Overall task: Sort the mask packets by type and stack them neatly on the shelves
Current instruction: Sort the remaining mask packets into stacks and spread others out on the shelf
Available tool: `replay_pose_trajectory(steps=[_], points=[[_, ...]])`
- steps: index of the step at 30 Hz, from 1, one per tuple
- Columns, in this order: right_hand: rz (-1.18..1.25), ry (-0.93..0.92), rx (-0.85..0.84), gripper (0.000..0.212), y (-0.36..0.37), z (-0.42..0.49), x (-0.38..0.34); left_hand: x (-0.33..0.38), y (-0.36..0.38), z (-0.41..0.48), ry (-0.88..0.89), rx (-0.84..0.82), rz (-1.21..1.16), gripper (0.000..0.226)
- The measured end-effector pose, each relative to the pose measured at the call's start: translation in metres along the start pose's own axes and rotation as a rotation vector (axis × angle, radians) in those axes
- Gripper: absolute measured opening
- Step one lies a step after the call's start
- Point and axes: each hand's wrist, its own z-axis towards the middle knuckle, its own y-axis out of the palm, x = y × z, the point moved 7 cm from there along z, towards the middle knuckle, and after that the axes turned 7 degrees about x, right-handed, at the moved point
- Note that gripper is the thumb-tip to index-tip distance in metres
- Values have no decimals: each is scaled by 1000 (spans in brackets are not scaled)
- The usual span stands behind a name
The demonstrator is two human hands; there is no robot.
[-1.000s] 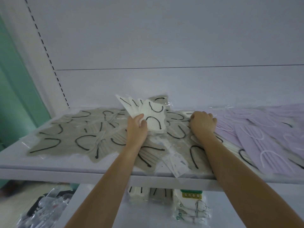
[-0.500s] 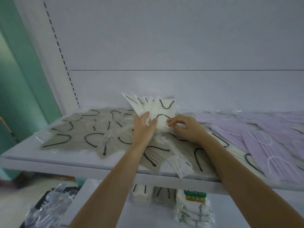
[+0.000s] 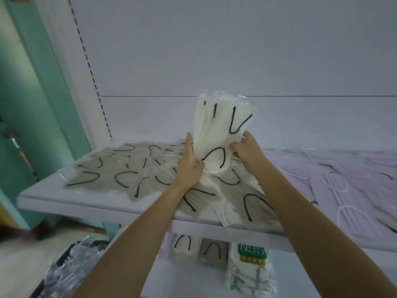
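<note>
A bundle of cream mask packets [image 3: 217,130] with black ear loops stands upright above the shelf [image 3: 71,206], fanned at the top. My left hand [image 3: 190,166] grips the bundle's lower left side. My right hand [image 3: 247,147] holds its right edge with the fingertips. Several grey-beige mask packets [image 3: 120,171] with black loops lie spread flat over the shelf's left and middle. Lilac mask packets [image 3: 348,190] with white loops cover the right part.
On the lower shelf stand a cream packet [image 3: 182,244], a grey packet [image 3: 212,250] and a white N95 pack [image 3: 251,269]. A bin of clear packets [image 3: 68,269] sits at the bottom left. A teal wall [image 3: 28,125] is at the left.
The cream bundle has been raised and turned upright. My right hand left the shelf pile and came onto the bundle's right edge. The view shifted left and closer.
</note>
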Motion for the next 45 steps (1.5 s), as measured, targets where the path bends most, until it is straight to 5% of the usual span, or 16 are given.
replay_pose_trajectory(steps=[6,10,12,14,18,24,28,32,36,39,45], points=[[-169,4,-104,20,4,-8,-23,10,1,14,-99,-90,405,36],[-186,-107,-60,9,9,-12,-34,14,-12,24,-138,-187,1098,62],[-160,-169,-9,16,8,-17,-37,16,-14,26,-97,-172,1230,70],[-115,-203,35,21,2,-21,-38,16,-11,24,-66,-124,1077,67],[-19,-182,61,21,-10,-24,-36,-2,-11,17,-213,90,212,56],[-9,-117,-17,25,2,-34,-35,-27,-34,12,-328,378,-26,44],[-95,-74,-115,24,20,-47,-29,-41,-40,10,-465,476,-442,43],[-183,-59,-39,23,23,-52,-20,-42,-48,12,-632,520,-893,32],[-189,-60,55,25,22,-50,-21,-8,-61,10,-525,257,-824,37],[-128,-107,81,35,30,-59,-39,23,-64,-1,-353,-63,-466,33],[-91,-274,75,52,79,-118,-77,50,-120,-48,-75,-9,-341,71]])
